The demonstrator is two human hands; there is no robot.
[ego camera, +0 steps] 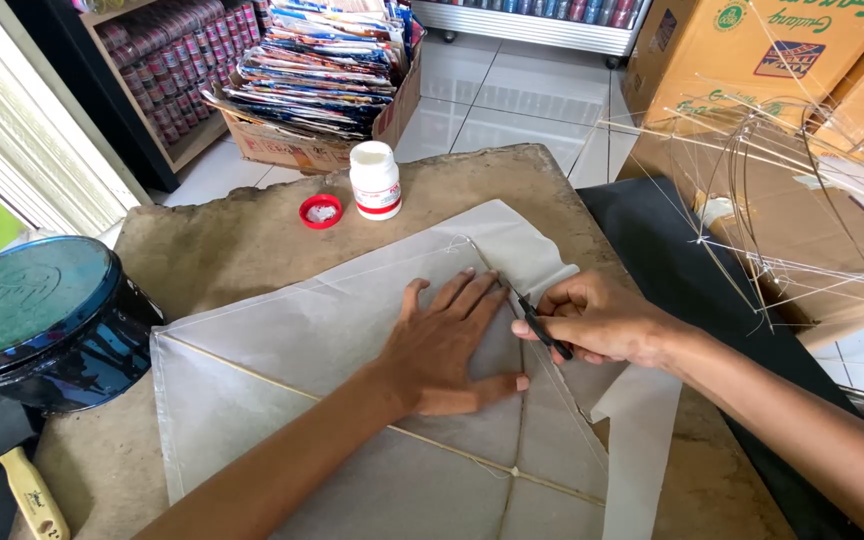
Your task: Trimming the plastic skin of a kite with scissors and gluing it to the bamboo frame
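A pale grey paper kite (282,370) lies flat on a worn brown table (242,235), its thin bamboo sticks crossing under the paper. My left hand (447,345) presses palm-down on the paper with fingers spread, near the kite's right edge. My right hand (597,318) grips a small dark blade (542,330), its tip against the paper's edge just right of my left fingers. A loose strip of paper (642,440) hangs off to the right.
A white glue bottle (375,180) and its red cap (321,211) stand at the table's far side. A dark round tin (37,315) sits left, with a wooden-handled tool (32,495) below. Bamboo kite frames (782,190), cardboard boxes (762,50) and stacked printed sheets (322,65) surround the table.
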